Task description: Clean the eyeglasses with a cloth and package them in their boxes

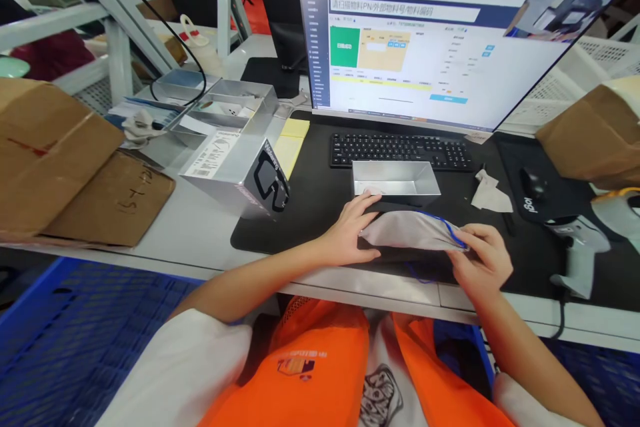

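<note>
A grey cloth pouch with a blue drawstring lies on the black desk mat in front of me. My left hand holds the pouch's left end, fingers curled over it. My right hand pinches the pouch's right end where the blue cord comes out. Just behind the pouch sits a silver tray-like box half, open side up. A silver product box with a goggle picture on its end lies further left.
A black keyboard and a large monitor stand behind. A barcode scanner, a mouse and a folded grey cloth lie at right. Cardboard boxes sit left and far right. Blue crates are below the desk edge.
</note>
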Available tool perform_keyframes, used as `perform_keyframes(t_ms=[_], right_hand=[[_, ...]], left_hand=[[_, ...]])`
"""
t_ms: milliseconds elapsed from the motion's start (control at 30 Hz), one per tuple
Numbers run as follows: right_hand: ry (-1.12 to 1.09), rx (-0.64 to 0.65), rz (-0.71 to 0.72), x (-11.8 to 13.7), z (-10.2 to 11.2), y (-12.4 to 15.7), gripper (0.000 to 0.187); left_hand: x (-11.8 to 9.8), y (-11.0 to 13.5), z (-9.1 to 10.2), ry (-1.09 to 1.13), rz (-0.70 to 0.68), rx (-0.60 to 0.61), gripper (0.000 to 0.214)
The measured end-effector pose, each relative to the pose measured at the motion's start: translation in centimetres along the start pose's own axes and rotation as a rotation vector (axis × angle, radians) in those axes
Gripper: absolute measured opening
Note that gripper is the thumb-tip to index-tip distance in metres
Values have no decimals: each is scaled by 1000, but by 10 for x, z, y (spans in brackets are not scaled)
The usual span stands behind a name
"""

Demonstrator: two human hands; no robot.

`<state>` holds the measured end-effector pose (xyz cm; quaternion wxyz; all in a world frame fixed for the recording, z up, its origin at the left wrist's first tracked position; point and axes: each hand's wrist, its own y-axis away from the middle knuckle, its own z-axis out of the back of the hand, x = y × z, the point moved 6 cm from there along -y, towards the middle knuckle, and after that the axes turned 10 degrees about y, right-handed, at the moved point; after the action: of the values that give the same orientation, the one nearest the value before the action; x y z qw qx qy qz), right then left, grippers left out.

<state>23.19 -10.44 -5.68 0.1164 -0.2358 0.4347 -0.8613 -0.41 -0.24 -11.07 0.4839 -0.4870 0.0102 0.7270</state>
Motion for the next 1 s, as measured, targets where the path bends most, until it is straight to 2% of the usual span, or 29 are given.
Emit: perform_keyframes(t_ms=[67,133,267,400,467,533,600,733,800,867,933,1000], right_hand=[[23,-34,-83,-4,-10,12,32],[57,59,-115,-5,-24,18,27],[226,344,46,-5,-42,10,23],[437,683,207,-8,-51,-1,35],[446,863,228,-9,-57,-2,37],[453,997,184,-11,-64,-4,36],[508,1035,102,-14,-69,-9,33],[594,906,-82,-24,-69,-20,31],[552,941,-151,-29,-74,-19,32],[501,1047,-197,-34,-80,-15,34],[515,1122,-216,-38,-83,-14,39],[536,1144,-200,-40,-82,-16,45]], left_hand=[[1,0,2,25,-17,-28,75],[2,0,5,41,-13,-57,74],[4,0,8,-2,8,-80,72],[-3,-2,8,-190,30,-42,64],[-10,-3,10,-325,27,-10,62],[-18,-4,12,-456,-5,18,56],[-25,-5,17,-549,-64,-13,45],[-29,-1,29,-580,-131,-217,21],[-27,1,26,-536,-121,-182,21],[-27,2,20,-490,-100,-79,25],[-31,3,16,-478,-69,-4,33],[-35,4,14,-480,-35,58,45]])
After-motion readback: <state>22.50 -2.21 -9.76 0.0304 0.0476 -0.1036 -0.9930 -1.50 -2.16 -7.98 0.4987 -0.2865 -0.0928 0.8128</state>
